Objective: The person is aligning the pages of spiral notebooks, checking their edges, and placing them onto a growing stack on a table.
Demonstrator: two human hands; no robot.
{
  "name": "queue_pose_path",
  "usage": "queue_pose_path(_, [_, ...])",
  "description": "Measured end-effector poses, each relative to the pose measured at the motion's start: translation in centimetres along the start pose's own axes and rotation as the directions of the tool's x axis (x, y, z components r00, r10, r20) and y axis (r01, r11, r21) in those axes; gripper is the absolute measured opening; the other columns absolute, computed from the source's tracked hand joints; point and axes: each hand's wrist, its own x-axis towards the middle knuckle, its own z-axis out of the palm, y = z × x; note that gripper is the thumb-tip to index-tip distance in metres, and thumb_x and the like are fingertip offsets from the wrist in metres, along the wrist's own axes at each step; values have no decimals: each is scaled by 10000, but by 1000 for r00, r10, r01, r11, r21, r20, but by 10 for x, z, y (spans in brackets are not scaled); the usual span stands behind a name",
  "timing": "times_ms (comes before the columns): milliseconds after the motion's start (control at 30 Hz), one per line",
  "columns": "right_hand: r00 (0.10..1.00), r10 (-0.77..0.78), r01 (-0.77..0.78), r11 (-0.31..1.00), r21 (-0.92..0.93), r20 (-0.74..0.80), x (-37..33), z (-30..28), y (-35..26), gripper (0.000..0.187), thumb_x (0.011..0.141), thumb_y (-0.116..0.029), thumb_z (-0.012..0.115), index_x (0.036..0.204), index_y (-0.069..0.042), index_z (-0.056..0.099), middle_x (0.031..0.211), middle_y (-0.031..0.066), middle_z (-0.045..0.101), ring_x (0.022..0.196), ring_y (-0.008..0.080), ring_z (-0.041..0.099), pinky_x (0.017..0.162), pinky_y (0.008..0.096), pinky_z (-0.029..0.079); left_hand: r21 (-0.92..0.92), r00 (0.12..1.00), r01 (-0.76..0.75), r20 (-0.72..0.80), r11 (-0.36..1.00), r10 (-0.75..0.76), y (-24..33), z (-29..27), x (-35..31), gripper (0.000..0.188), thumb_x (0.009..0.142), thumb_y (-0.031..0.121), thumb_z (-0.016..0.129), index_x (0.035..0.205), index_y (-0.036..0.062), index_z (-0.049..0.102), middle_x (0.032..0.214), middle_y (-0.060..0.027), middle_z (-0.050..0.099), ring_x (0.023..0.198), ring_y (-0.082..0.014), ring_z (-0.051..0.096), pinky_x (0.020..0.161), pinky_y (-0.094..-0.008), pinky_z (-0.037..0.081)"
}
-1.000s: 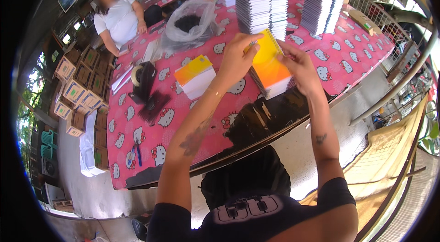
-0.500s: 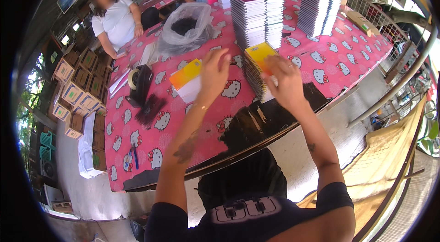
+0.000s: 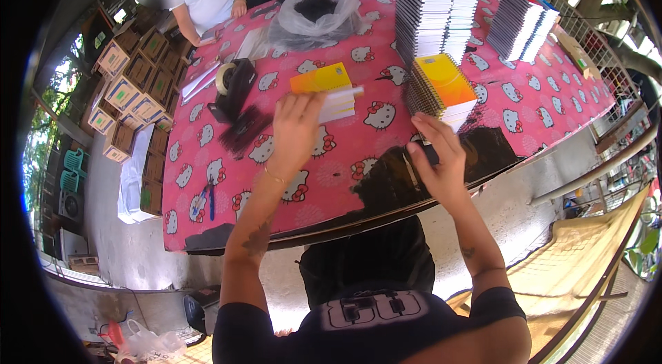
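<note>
My left hand (image 3: 296, 123) has its fingers bent and closed over the near left edge of a small stack of yellow-and-orange notebooks (image 3: 331, 80) with white page blocks. Its fingertips are partly hidden. To the right stands a short stack of spiral notebooks (image 3: 448, 81), yellow and orange on top, with black coils on its left side. Just in front of that stack is my right hand (image 3: 440, 157), its thumb and fingers apart and nothing visible between them. Black coils (image 3: 245, 131) lie in a loose bunch left of my left hand.
Tall spiral notebook stacks (image 3: 434, 19) stand behind, with others (image 3: 522, 23) farther right. A plastic bag (image 3: 317, 12) of black coils, a tape dispenser (image 3: 233, 92) and blue-handled pliers (image 3: 211, 202) are on the pink table (image 3: 303, 209). Two people stand across it; cartons (image 3: 138, 85) are piled left.
The view has shifted, so the table sits differently. My right hand has come off the spiral notebook stack toward me. My left hand has come down onto the yellow-and-orange notebooks.
</note>
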Motion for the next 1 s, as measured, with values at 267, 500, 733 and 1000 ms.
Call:
queue_pose_path(267, [780,442,-625,527,576,442,-81,90,24,560,886,33,719,1373,-59,456,1118,84,622,1079,151,600,912,276,484,-407,968,252,120,878,-222,80,24,-85,407,858,-21,650,1245,104,657,1197,-159,583,1042,-336,585,931,-454,486])
queue_pose_path(500, [791,441,-611,534,584,424,-77,92,26,499,888,43,708,1320,-54,477,1104,71,605,1027,144,606,903,279,493,-515,880,475,252,714,-403,83,37,-109,492,890,-46,589,1355,115,594,1191,-172,492,1012,-329,561,889,-420,501])
queue_pose_path(733, [746,513,-649,417,636,425,-85,98,28,500,855,12,743,1290,-49,502,1150,86,602,1003,137,605,882,277,501,-620,873,485,300,616,-384,84,36,-109,489,950,-49,564,1412,112,538,1186,-164,477,964,-265,606,755,-309,579])
queue_pose_path(1000, [722,420,-683,554,476,549,-69,81,17,244,922,-66,723,1137,27,655,1063,71,693,999,123,638,881,271,502,-471,829,555,381,685,-409,91,31,-118,506,967,-4,575,1455,105,501,1197,-188,526,1053,-303,583,874,-402,520])
